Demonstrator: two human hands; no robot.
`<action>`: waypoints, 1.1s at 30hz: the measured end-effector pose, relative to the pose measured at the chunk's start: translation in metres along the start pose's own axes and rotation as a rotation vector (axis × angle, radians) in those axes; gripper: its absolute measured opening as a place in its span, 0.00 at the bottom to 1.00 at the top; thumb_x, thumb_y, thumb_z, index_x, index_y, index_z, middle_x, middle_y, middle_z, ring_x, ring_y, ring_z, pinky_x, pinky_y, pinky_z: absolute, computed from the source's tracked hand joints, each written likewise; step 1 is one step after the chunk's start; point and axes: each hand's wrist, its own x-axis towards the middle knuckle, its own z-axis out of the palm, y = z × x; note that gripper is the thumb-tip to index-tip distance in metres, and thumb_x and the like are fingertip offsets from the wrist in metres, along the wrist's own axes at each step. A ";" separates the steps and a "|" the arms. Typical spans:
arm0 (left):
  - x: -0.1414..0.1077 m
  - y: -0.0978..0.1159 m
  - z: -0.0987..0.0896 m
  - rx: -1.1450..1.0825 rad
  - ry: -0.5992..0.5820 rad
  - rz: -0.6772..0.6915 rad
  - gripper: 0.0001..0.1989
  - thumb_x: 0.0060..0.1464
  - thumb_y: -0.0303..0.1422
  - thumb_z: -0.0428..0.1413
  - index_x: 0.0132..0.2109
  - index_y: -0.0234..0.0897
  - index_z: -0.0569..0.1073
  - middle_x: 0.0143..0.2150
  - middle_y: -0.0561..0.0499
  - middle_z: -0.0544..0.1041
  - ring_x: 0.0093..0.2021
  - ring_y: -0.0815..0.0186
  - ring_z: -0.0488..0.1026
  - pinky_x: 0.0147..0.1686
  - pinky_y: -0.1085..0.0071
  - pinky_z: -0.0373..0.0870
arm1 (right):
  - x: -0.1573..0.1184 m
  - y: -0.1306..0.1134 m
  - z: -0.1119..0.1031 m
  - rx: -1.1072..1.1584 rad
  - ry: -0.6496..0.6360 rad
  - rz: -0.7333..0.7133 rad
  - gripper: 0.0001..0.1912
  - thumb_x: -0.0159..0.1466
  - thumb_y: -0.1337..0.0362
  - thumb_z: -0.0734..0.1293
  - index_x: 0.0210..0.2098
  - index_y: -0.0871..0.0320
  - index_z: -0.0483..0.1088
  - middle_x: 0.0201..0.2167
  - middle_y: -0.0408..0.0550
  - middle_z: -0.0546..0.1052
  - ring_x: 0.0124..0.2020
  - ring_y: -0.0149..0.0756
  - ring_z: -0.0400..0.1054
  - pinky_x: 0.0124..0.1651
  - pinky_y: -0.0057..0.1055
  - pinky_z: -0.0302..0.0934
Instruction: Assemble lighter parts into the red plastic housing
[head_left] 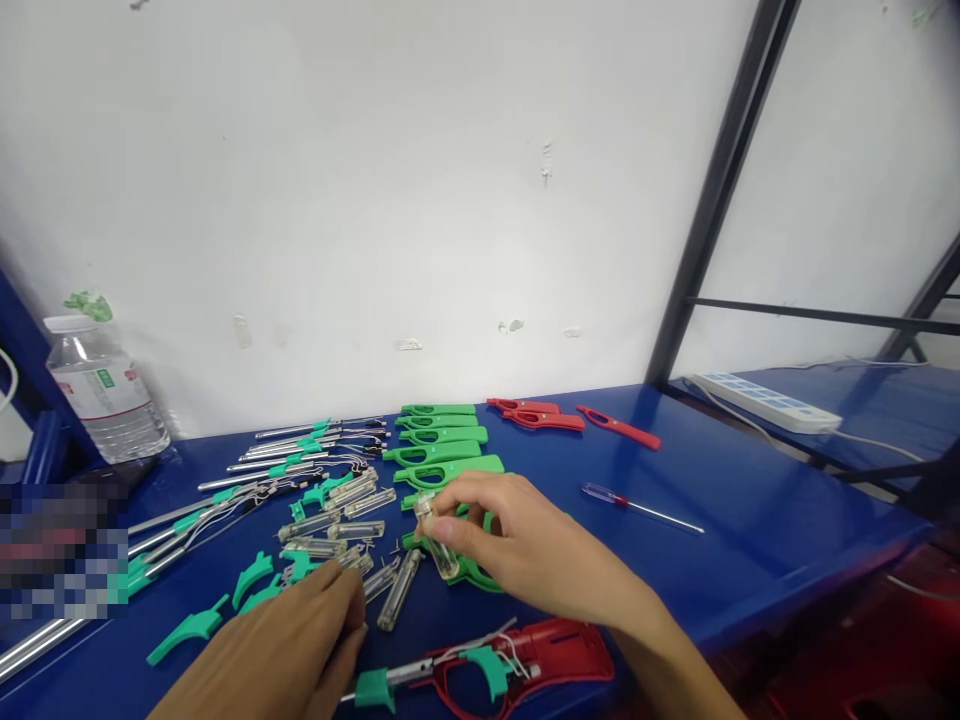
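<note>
Pinched between my right hand's (510, 530) thumb and fingers is a clear plastic lighter fuel tank (442, 556), tilted above the green handle shells. My left hand (300, 640) has its fingers curled down beside several loose clear tanks (401, 590); whatever they hold, if anything, is hidden. Just below both hands lies an open red lighter handle shell (570, 652). In it sit a teal trigger (491, 672), white wires and a metal rod (411, 672) with a teal collar. Loose teal triggers (191, 630) lie left of my left hand.
Green handle shells (450, 468) form a column, with red shells (540, 418) behind. A screwdriver (637, 507) lies to the right. Metal rods with wires (165, 535) spread leftward. A water bottle (109, 395) stands by the wall; a power strip (772, 400) sits far right.
</note>
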 end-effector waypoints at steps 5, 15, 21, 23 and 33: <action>0.006 0.002 -0.018 -0.006 -0.034 -0.037 0.16 0.74 0.36 0.45 0.42 0.48 0.76 0.38 0.54 0.86 0.32 0.61 0.85 0.29 0.70 0.71 | 0.000 0.000 -0.001 0.147 -0.059 0.111 0.11 0.70 0.55 0.80 0.38 0.54 0.79 0.29 0.36 0.78 0.30 0.30 0.69 0.33 0.28 0.59; 0.022 0.014 -0.039 -0.107 0.195 0.050 0.11 0.77 0.37 0.46 0.43 0.49 0.70 0.34 0.59 0.78 0.29 0.66 0.80 0.26 0.72 0.68 | 0.001 0.004 -0.001 0.190 -0.112 0.101 0.17 0.65 0.53 0.84 0.38 0.53 0.76 0.29 0.33 0.76 0.28 0.27 0.64 0.30 0.27 0.55; 0.031 0.023 -0.045 -0.239 0.341 0.092 0.06 0.74 0.37 0.52 0.44 0.49 0.72 0.32 0.63 0.77 0.23 0.74 0.72 0.24 0.80 0.66 | 0.001 0.008 0.001 0.145 -0.132 0.077 0.15 0.67 0.54 0.82 0.38 0.53 0.75 0.32 0.35 0.79 0.31 0.29 0.69 0.33 0.27 0.58; 0.032 0.024 -0.046 -0.263 0.394 0.080 0.05 0.72 0.37 0.54 0.43 0.50 0.73 0.33 0.64 0.79 0.22 0.74 0.71 0.24 0.82 0.67 | 0.001 0.009 0.002 0.128 -0.129 0.074 0.15 0.68 0.54 0.82 0.38 0.52 0.75 0.32 0.35 0.79 0.31 0.29 0.70 0.33 0.27 0.59; 0.037 0.018 -0.050 -0.307 0.486 0.034 0.10 0.74 0.50 0.60 0.55 0.60 0.82 0.42 0.65 0.89 0.31 0.74 0.85 0.34 0.88 0.77 | 0.002 0.008 0.001 0.110 -0.128 0.054 0.16 0.69 0.52 0.81 0.37 0.53 0.75 0.33 0.37 0.81 0.31 0.30 0.70 0.34 0.28 0.59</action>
